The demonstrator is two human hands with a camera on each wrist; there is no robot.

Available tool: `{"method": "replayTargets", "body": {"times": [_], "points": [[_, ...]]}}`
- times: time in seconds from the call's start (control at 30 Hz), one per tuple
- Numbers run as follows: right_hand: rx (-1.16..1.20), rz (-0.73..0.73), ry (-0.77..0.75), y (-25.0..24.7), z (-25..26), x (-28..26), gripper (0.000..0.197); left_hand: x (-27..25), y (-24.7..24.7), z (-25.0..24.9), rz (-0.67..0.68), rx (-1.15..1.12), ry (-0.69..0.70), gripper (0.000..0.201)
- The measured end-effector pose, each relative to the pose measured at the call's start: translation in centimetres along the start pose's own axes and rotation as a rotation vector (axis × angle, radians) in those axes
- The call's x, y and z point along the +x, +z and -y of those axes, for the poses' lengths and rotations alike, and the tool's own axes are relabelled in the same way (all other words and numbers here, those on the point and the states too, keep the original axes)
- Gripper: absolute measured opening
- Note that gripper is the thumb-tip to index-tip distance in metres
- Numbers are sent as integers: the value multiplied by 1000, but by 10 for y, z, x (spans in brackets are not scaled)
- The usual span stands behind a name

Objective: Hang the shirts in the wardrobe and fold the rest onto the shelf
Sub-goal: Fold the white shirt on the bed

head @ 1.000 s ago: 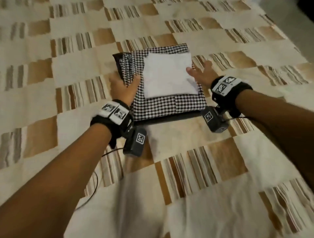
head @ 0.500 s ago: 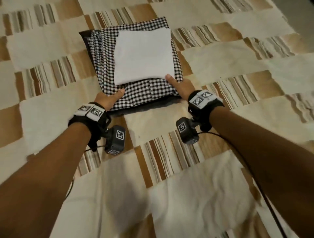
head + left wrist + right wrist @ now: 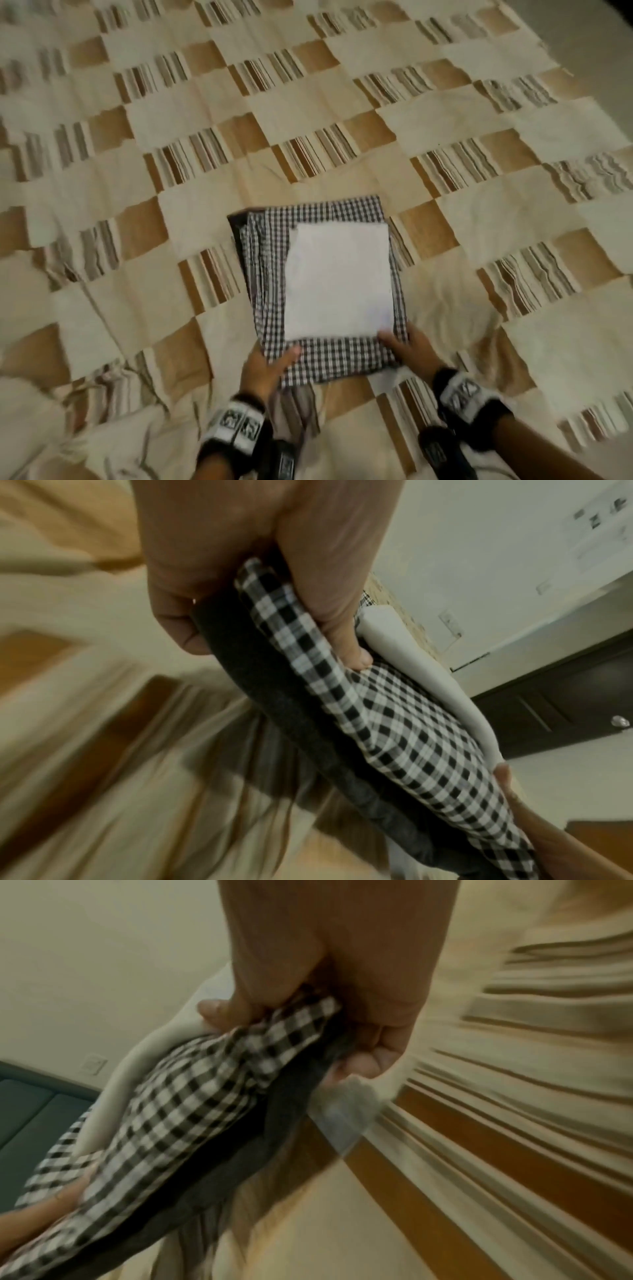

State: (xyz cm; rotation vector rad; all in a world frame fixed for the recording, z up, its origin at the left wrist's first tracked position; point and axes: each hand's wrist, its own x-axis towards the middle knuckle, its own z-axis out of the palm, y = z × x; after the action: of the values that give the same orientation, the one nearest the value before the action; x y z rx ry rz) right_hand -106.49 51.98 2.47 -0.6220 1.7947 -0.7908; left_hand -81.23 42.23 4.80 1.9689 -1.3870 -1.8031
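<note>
Stack of three folded garments: white piece (image 3: 337, 281) on top, checked piece (image 3: 329, 359) in the middle, dark piece (image 3: 274, 696) beneath. Near edge pinched by left hand (image 3: 265, 368) and right hand (image 3: 409, 349), thumbs above, fingers curled below. Soft, light, likely to sag and slide; best supported from underneath. Patchwork bedspread (image 3: 171, 240) beyond fingertips; nothing obstructing.

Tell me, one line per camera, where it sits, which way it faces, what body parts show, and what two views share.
Head: looks forward and down at the bedspread; both forearms, left hand and right hand hold the folded stack.
Left wrist: looks along the palm at the stack's edge; thumb on the checked garment.
Right wrist: looks along the right hand's palm at the same stack's other end.
Both wrist views share the white piece, checked and dark layer.
</note>
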Motion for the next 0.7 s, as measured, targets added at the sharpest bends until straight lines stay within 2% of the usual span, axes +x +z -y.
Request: {"method": "replayTargets", "body": {"times": [0.07,0.13,0.17,0.23,0.27,0.3,0.33,0.37,0.4,0.43,0.53,0.6,0.63,0.7], "points": [[32,144,88,6,-20,-41,90,-35,-12,39,48,-2,-63,105],[25,338,223,10,-30,-67,83,-60,-22,75,131,-12,-166,101],[26,403,271,10,-35,-73,82,-66,-26,92,194,-19,-212,107],[27,390,287,14,-41,-75,99,-71,-35,113,270,-35,-247,117],[45,341,271,16,-40,-73,107,-71,-38,117,273,-59,-241,114],[56,298,230,19,-38,-69,108,-68,-40,116,251,-94,-243,103],[59,248,189,22,-34,-63,105,-64,-40,111,208,-149,-224,83],[66,198,147,26,-26,-57,99,-58,-40,103,134,-198,-194,60],[86,133,144,29,-20,-49,94,-47,-40,96,58,-214,-152,48],[121,92,123,33,-8,-40,92,-32,-40,87,13,-215,-102,51],[158,100,92,43,12,-10,102,10,-37,69,-40,-255,23,104],[129,126,118,46,19,-6,92,29,-30,68,-56,-275,40,110],[114,136,124,47,21,-10,83,32,-29,70,-30,-263,54,111],[86,126,119,54,26,-22,81,28,-31,73,41,-202,83,117]]}}
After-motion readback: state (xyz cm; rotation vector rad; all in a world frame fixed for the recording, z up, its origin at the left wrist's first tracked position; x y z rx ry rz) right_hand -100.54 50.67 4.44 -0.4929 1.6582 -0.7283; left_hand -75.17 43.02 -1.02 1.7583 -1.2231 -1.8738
